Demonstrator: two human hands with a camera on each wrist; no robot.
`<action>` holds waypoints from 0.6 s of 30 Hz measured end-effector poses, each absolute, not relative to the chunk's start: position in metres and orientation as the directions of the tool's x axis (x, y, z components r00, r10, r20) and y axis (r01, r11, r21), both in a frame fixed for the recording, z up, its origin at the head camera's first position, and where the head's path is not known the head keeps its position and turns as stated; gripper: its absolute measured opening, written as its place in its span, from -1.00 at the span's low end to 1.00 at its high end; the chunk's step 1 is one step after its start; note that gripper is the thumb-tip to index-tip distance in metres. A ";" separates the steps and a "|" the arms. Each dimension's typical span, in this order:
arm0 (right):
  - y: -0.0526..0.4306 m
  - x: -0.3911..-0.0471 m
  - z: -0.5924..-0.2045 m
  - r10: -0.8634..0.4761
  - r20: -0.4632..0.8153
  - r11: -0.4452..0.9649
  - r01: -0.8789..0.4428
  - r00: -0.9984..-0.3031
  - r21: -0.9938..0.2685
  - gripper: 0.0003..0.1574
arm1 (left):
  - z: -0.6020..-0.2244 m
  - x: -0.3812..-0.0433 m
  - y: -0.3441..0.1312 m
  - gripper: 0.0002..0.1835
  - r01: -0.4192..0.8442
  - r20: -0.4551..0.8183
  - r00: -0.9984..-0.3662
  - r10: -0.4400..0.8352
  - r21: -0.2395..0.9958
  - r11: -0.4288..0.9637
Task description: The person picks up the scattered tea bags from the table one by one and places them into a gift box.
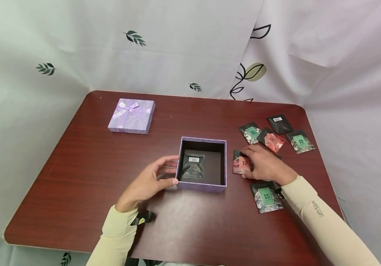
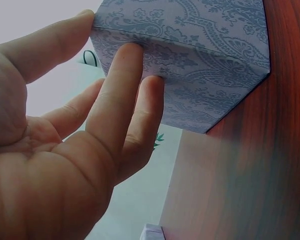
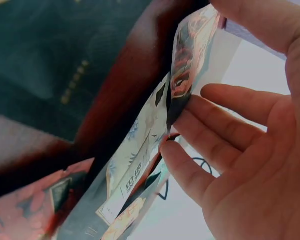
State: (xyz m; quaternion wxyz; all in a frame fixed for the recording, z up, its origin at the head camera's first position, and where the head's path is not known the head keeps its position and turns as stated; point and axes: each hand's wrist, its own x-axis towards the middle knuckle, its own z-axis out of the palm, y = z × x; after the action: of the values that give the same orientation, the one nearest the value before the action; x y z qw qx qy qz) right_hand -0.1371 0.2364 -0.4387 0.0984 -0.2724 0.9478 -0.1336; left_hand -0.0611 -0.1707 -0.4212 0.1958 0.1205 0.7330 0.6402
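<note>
An open purple box (image 1: 202,187) with a dark inside stands mid-table, and a black sachet (image 1: 193,167) with a barcode label lies in its left part. My left hand (image 1: 150,181) rests its extended fingertips and thumb against the box's left side; in the left wrist view the fingertips touch its patterned wall (image 2: 190,55). To the right of the box, my right hand (image 1: 265,164) pinches a red-labelled sachet (image 1: 238,164) between thumb and fingers. The right wrist view shows this sachet's edges at the thumb and fingertips. A pale patterned sachet (image 3: 134,155) is close beside it.
A lilac box lid (image 1: 132,116) with a ribbon bow lies at the back left. Several sachets lie at the right: a green-labelled sachet (image 1: 267,198) near my right wrist, and beyond the hand a red one (image 1: 273,142), a plain black one (image 1: 280,125) and other green-labelled ones (image 1: 301,142).
</note>
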 end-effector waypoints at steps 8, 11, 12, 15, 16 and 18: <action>0.237 -0.135 -0.437 -0.544 -0.095 0.809 -0.490 -0.834 -0.326 0.07 | -0.421 -0.062 -0.170 -0.21 -0.079 -0.135 -0.892 0.431 0.986 0.146; 0.236 -0.134 -0.434 -0.540 -0.087 0.809 -0.488 -0.837 -0.327 0.09 | -0.421 -0.063 -0.170 -0.20 -0.078 -0.135 -0.892 0.432 0.986 0.148; 0.236 -0.134 -0.432 -0.539 -0.083 0.809 -0.487 -0.838 -0.329 0.10 | -0.421 -0.063 -0.170 -0.20 -0.078 -0.136 -0.892 0.431 0.986 0.150; 0.237 -0.133 -0.425 -0.537 -0.077 0.811 -0.490 -0.840 -0.320 0.13 | -0.422 -0.062 -0.171 -0.20 -0.079 -0.139 -0.892 0.429 0.985 0.154; 0.237 -0.132 -0.422 -0.536 -0.077 0.813 -0.490 -0.840 -0.315 0.13 | -0.422 -0.062 -0.171 -0.20 -0.078 -0.137 -0.893 0.429 0.985 0.154; 0.237 -0.131 -0.417 -0.537 -0.073 0.814 -0.494 -0.840 -0.306 0.13 | -0.422 -0.062 -0.171 -0.20 -0.077 -0.137 -0.893 0.428 0.985 0.154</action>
State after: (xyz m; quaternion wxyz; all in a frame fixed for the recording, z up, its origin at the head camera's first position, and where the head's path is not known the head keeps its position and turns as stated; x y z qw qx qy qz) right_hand -0.1309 0.2368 -0.4173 0.0782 -0.2715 0.9491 -0.1390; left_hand -0.0623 -0.1714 -0.4219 0.1977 0.1196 0.7333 0.6394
